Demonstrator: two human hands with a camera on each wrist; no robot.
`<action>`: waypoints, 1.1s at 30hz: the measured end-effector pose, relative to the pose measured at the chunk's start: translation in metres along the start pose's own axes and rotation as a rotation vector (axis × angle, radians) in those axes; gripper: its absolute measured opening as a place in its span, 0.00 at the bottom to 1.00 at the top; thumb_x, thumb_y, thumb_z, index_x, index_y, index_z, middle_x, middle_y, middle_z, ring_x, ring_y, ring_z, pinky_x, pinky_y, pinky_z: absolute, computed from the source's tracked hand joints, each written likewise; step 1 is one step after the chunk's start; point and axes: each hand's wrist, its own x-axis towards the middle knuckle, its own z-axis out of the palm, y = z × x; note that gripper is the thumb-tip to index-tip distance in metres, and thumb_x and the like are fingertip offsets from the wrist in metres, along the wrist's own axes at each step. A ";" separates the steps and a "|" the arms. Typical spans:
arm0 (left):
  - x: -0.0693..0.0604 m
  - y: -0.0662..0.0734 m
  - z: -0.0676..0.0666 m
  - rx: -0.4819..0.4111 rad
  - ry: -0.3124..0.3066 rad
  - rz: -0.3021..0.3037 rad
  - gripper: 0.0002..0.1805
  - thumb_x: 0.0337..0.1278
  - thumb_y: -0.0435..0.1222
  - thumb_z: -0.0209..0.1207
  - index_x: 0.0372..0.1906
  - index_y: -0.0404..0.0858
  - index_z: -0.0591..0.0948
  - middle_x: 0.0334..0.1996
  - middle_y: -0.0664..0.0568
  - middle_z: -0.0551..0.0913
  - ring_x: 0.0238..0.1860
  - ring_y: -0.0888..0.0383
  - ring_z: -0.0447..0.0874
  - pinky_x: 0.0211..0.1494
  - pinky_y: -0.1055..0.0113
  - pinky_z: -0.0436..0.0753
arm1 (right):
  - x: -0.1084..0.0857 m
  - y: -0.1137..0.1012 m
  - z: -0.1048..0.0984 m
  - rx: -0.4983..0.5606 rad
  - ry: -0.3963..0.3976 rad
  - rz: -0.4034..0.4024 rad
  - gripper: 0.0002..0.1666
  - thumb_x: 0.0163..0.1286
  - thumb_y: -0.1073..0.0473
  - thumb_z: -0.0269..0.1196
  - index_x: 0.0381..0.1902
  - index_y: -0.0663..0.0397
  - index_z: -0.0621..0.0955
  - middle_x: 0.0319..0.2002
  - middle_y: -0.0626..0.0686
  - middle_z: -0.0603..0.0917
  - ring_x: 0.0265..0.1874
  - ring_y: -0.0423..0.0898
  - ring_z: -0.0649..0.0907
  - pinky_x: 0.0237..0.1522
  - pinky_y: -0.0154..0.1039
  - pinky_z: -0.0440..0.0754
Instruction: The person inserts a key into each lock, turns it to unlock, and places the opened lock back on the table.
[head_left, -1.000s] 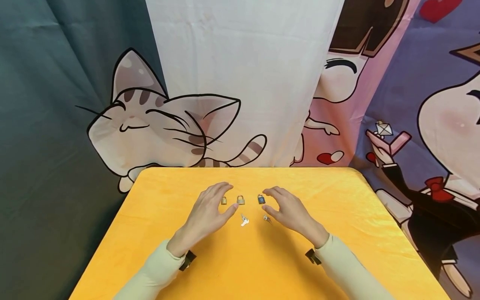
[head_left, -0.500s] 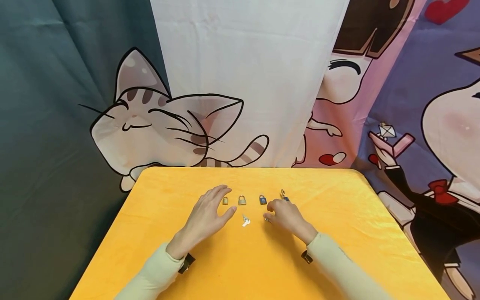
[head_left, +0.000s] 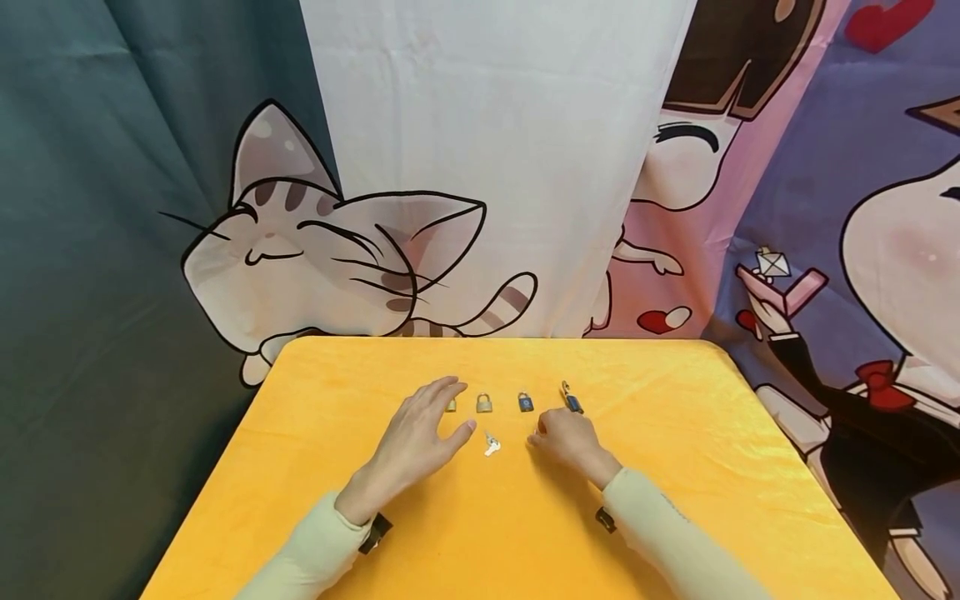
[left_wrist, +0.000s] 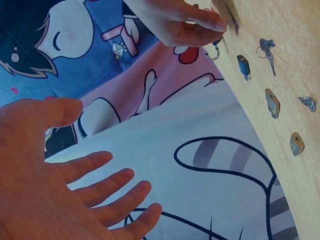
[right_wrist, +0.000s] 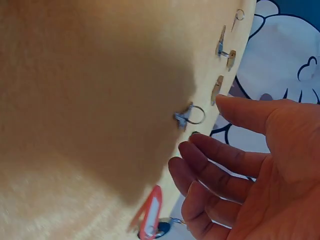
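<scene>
My left hand (head_left: 416,442) hovers over the table with fingers spread, holding nothing; a small brass padlock (head_left: 452,407) is partly hidden behind it. To its right lie a larger brass padlock (head_left: 484,404) and a pair of keys (head_left: 492,443). My right hand (head_left: 573,437) is above the table with its fingers loosely bent. In the right wrist view, ringed keys (right_wrist: 182,119) lie free near its fingertips. A blue padlock (head_left: 526,402) is just beyond them. Behind the right hand lies a dark blue item with a metal clasp (head_left: 572,400).
The yellow-covered table (head_left: 450,542) has its far edge against a printed cloth backdrop (head_left: 480,167). A red-edged tag (right_wrist: 151,212) lies near the right hand in the right wrist view. More keys (right_wrist: 220,42) lie farther off.
My right hand has shifted slightly toward me with its fingers bending in, covering its nearby keys and uncovering the dark blue item with the clasp. The left hand is nearly still.
</scene>
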 end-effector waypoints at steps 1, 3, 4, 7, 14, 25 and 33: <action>0.000 0.000 0.001 0.001 0.001 0.003 0.30 0.63 0.52 0.59 0.66 0.44 0.73 0.68 0.49 0.72 0.68 0.47 0.71 0.68 0.46 0.71 | 0.000 0.000 0.001 -0.002 0.001 0.000 0.19 0.63 0.48 0.69 0.17 0.46 0.77 0.15 0.44 0.74 0.16 0.41 0.69 0.20 0.38 0.65; -0.001 0.000 0.002 0.006 0.006 0.009 0.30 0.63 0.52 0.59 0.66 0.44 0.73 0.68 0.49 0.72 0.68 0.48 0.71 0.67 0.46 0.72 | 0.000 0.001 0.004 0.003 -0.001 0.005 0.18 0.63 0.48 0.69 0.18 0.47 0.78 0.16 0.44 0.75 0.16 0.40 0.70 0.20 0.37 0.66; -0.002 0.000 0.003 0.007 0.007 0.011 0.30 0.63 0.52 0.59 0.66 0.44 0.73 0.68 0.49 0.72 0.67 0.48 0.72 0.67 0.46 0.72 | 0.000 0.001 0.005 0.007 -0.001 0.009 0.17 0.62 0.48 0.69 0.19 0.47 0.79 0.16 0.44 0.76 0.16 0.40 0.71 0.20 0.37 0.67; -0.003 0.000 0.005 0.001 0.002 0.013 0.30 0.63 0.52 0.60 0.66 0.44 0.73 0.68 0.49 0.72 0.67 0.48 0.72 0.66 0.46 0.72 | 0.000 0.003 0.008 0.020 -0.003 0.015 0.14 0.62 0.48 0.70 0.22 0.48 0.82 0.18 0.44 0.79 0.16 0.40 0.72 0.20 0.37 0.69; -0.004 -0.002 0.008 -0.004 -0.016 0.012 0.31 0.63 0.53 0.59 0.67 0.44 0.73 0.69 0.49 0.71 0.68 0.48 0.71 0.67 0.47 0.72 | 0.003 0.005 0.012 0.037 -0.018 0.009 0.11 0.63 0.51 0.69 0.25 0.49 0.82 0.20 0.45 0.81 0.18 0.40 0.74 0.21 0.37 0.71; -0.005 -0.002 0.012 -0.019 -0.036 -0.004 0.31 0.64 0.53 0.59 0.67 0.45 0.72 0.69 0.49 0.70 0.68 0.47 0.70 0.68 0.46 0.71 | 0.008 0.005 0.016 0.048 -0.040 0.029 0.14 0.65 0.53 0.66 0.21 0.48 0.79 0.16 0.46 0.77 0.16 0.41 0.72 0.20 0.37 0.67; -0.006 -0.001 0.014 -0.015 -0.043 -0.016 0.31 0.63 0.53 0.59 0.67 0.45 0.73 0.69 0.50 0.71 0.68 0.47 0.71 0.68 0.46 0.71 | 0.010 0.008 0.018 0.070 -0.047 0.015 0.12 0.66 0.56 0.66 0.22 0.47 0.81 0.20 0.45 0.80 0.18 0.40 0.73 0.21 0.37 0.69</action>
